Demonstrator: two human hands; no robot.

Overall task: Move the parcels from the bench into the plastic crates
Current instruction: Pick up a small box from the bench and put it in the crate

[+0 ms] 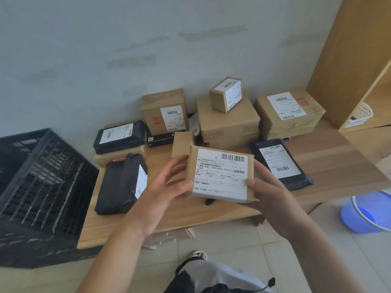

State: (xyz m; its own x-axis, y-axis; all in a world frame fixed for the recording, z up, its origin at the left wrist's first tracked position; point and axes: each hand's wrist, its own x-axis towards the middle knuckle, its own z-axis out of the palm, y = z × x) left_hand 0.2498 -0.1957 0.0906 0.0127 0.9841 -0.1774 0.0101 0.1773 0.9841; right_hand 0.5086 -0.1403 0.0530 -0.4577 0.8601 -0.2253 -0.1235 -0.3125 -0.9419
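Flat brown parcel point(221, 175) is held above the bench point(190, 210), label up, left hand point(167, 187) & right hand point(268, 191) gripping opposite edges. Best kept level w/ both grips, then swung left into the black crate point(42, 176).

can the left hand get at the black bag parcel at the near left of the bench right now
Probably not yet: the left hand and right hand both hold the flat brown parcel. Nothing lies over the black bag parcel.
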